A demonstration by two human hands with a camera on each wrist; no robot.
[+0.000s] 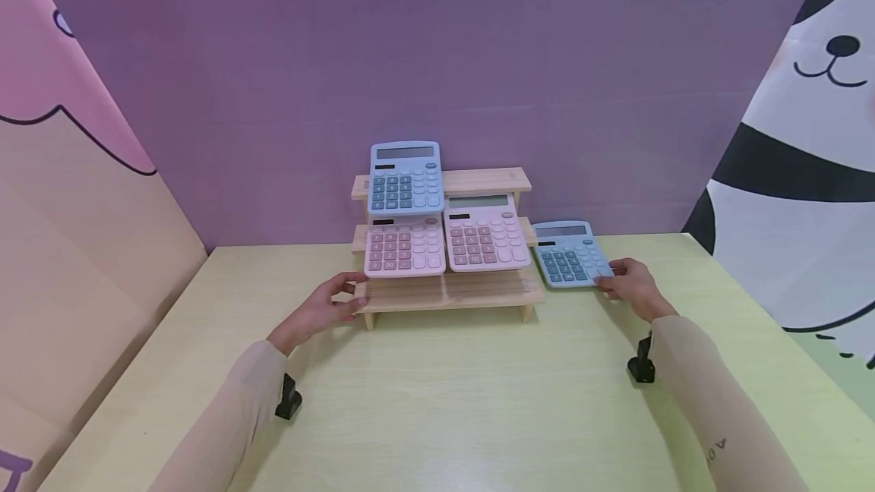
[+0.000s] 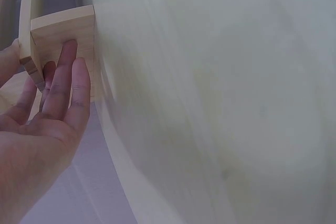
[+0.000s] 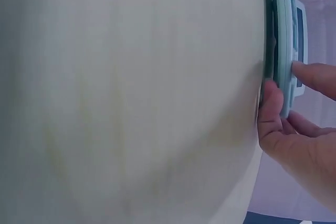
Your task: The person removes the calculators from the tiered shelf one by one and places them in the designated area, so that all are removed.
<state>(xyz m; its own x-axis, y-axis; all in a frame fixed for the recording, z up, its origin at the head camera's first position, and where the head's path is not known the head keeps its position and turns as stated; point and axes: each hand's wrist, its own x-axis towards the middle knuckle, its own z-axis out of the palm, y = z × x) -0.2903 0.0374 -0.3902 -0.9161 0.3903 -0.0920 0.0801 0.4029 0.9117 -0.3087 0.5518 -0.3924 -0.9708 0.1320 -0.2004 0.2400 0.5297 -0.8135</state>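
Observation:
A tiered wooden stand [image 1: 444,292] stands toward the back of the table, its lowest step gripped at the left end by my left hand [image 1: 321,312]. In the left wrist view, the thumb is on one side of the board [image 2: 27,30] and the fingers reach behind it. My right hand [image 1: 636,291] pinches the near right corner of a blue calculator [image 1: 569,255] beside the stand. The right wrist view shows this calculator [image 3: 283,40] edge-on between thumb and fingers. Another blue calculator [image 1: 406,178] leans on the top tier. Two pink calculators [image 1: 405,245] lean side by side below.
The pale wooden table [image 1: 451,401] extends toward me in front of the stand. A purple backdrop [image 1: 437,59] hangs behind it. Cartoon-printed panels flank the table, including a panda panel [image 1: 807,165] at the right. A small black device [image 1: 641,361] is on the right wrist.

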